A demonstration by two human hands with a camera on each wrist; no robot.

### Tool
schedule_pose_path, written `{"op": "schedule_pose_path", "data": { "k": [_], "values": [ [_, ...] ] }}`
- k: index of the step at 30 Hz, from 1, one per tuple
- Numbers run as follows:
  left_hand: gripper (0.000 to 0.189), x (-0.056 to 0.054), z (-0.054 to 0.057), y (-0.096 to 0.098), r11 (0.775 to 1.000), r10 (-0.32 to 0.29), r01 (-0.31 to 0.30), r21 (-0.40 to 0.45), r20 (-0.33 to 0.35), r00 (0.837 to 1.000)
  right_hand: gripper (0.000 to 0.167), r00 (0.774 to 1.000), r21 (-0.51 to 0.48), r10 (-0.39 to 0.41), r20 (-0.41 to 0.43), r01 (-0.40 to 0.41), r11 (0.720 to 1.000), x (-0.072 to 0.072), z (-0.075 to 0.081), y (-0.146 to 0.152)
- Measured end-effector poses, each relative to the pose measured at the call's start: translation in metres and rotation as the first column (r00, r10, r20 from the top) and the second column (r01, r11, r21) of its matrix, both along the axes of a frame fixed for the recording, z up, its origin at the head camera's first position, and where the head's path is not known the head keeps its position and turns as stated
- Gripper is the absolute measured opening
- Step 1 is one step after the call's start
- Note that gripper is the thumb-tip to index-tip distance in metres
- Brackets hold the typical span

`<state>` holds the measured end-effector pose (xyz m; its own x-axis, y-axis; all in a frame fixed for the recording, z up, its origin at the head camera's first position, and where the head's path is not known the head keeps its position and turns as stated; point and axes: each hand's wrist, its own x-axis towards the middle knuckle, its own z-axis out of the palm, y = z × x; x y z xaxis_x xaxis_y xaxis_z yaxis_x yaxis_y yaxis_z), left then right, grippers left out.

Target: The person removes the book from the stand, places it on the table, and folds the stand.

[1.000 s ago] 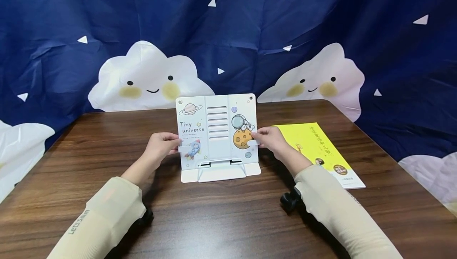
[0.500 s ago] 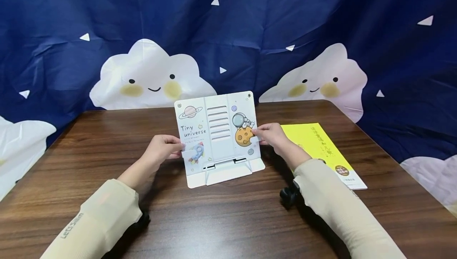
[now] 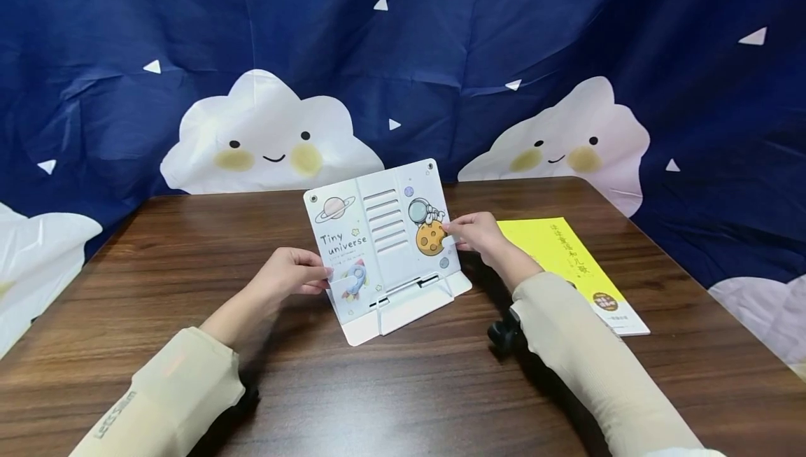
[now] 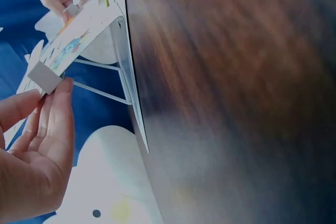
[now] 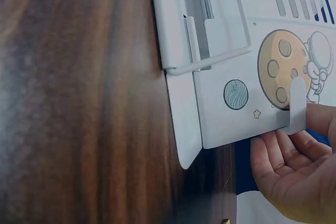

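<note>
A white book stand (image 3: 385, 264) with space pictures and "Tiny universe" lettering leans back on the table, turned askew in the head view. My left hand (image 3: 290, 273) pinches its left edge at a small side clip (image 4: 45, 78), thumb on one face and fingers on the other. On the opposite edge my right hand (image 3: 483, 238) pinches beside a white tab (image 5: 297, 106), near the orange moon picture. A wire page holder (image 5: 226, 59) crosses the stand's lower front. Behind the panel, a wire leg (image 4: 102, 93) shows in the left wrist view.
To the right on the brown wooden table (image 3: 403, 401) lies a yellow book (image 3: 576, 254), partly covered by my right forearm. A dark blue curtain (image 3: 415, 44) with smiling clouds hangs behind the table's far edge.
The book stand has turned counter-clockwise in the head view: its left side came nearer and lower with my left hand, while my right hand moved slightly up and away.
</note>
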<state>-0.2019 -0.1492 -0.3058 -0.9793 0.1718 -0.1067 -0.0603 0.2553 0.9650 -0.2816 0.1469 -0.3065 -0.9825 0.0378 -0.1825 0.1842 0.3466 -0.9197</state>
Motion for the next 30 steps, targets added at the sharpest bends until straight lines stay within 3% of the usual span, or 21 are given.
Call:
{"op": "schedule_pose_path", "data": {
  "k": [7,14,22,30],
  "values": [
    [0.013,0.006,0.0,0.003,0.998,-0.043,0.042,0.048,0.03,0.999,0.029,1.0,0.007,-0.005,-0.013,0.005,1.0,-0.005,0.001,-0.003],
    [0.014,0.012,0.0,0.009,0.992,-0.12,0.118,0.036,0.041,0.992,0.028,0.995,0.1,-0.016,-0.096,0.026,0.995,-0.008,0.0,-0.011],
    [0.016,0.021,0.003,0.019,0.984,-0.172,0.169,0.061,0.041,0.984,0.027,0.991,0.123,-0.013,-0.132,0.029,0.992,-0.012,-0.002,-0.016],
    [0.018,0.031,0.003,0.03,0.97,-0.237,0.235,0.067,0.02,0.971,0.024,0.976,0.264,0.015,-0.218,0.045,0.963,-0.013,-0.002,-0.022]
  ]
}}
